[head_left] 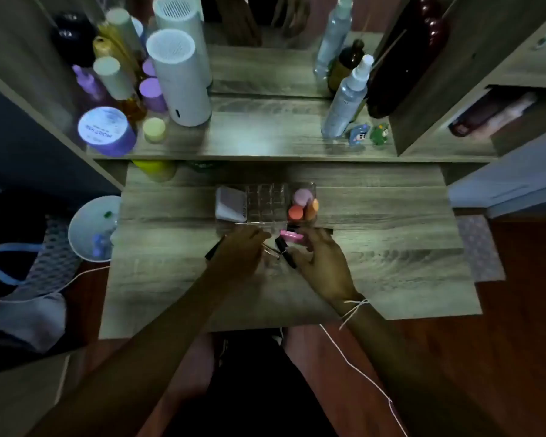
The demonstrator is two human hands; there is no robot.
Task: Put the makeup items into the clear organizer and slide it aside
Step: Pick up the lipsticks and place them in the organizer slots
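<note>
The clear organizer [267, 200] stands mid-table, with a white compact [229, 205] in its left section and pink and orange sponges [303, 205] in its right section. Just in front of it lie a pink tube [290, 236], a black tube [286, 252] and thin brushes [270, 250]. My left hand [241, 250] hovers over the brushes, fingers curled, with a dark stick [213, 249] poking out at its left. My right hand [323, 260] rests beside the black tube, fingertips by the pink tube. The dim, blurred picture hides what each hand grips.
The raised shelf [265, 134] behind carries bottles, jars, a white cylinder [180, 80] and spray bottles [347, 96]. A white bowl [92, 228] sits left of the table [391, 263]. A white cord [356, 370] trails from my right wrist.
</note>
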